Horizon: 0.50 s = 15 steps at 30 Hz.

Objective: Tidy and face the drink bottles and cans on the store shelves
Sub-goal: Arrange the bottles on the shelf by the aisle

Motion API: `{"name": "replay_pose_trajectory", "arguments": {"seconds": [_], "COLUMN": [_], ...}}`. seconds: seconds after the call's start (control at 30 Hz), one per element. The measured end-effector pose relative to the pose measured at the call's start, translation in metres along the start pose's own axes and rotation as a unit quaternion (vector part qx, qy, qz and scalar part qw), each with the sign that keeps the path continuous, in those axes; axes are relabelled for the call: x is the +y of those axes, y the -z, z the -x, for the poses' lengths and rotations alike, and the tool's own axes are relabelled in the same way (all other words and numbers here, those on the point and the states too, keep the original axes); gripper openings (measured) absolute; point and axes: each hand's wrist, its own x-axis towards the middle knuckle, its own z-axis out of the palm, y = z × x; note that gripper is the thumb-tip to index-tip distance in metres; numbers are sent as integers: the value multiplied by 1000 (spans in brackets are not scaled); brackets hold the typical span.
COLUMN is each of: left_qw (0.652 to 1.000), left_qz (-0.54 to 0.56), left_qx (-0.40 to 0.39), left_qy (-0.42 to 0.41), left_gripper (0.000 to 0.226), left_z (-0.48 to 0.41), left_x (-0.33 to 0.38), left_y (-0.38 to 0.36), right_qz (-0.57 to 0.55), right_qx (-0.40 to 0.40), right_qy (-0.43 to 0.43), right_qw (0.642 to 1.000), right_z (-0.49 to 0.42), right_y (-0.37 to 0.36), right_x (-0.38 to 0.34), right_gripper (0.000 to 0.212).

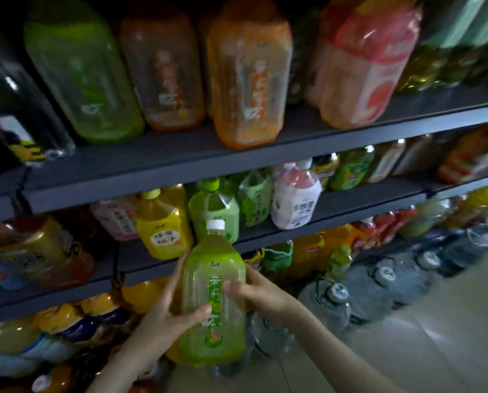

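The green bottle [213,302] is pale yellow-green, with a white cap and a green label bearing white characters. At its eleven o'clock stands a yellow bottle [163,225], at one o'clock a white-and-pink bottle [293,199]. The shelves [180,163] are dark grey.

Single head cam, wide-angle, worn by the person; faces fwd at shelf unit [265,154] from close in, frame tilted so shelf edges climb to the rt. Left hand [163,310], right hand [257,290] and the green bottle [214,302] they grip sit low centre, nearest the lens. Top-shelf bottles [248,78] loom overhead; floor [449,321] drops off lower rt.
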Motion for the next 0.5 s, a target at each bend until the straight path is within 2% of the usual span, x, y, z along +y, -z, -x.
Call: {"name": "replay_pose_trajectory", "arguments": {"seconds": [0.07,0.17,0.37,0.5], "left_qw": [1000,997,983,972], "left_qz": [-13,-37,-65,-87], "left_qx": [-15,-58,-156,-204], "left_qy": [8,27,73,75], "left_gripper": [102,106,111,106], "left_z": [5,9,13,21], "left_x": [22,56,123,180], "left_y": [-15,-45,-109,-151], "right_qz": [-41,-85,-126,-127], "right_qx": [19,51,146,189], "right_qy": [-8,-11,-7,0], "right_qw": [999,995,981,974], "right_z": [25,69,161,219], "right_y": [5,15,45,60], "right_x": [-14,-36,-77,-118], "right_gripper": [58,57,81,80]}}
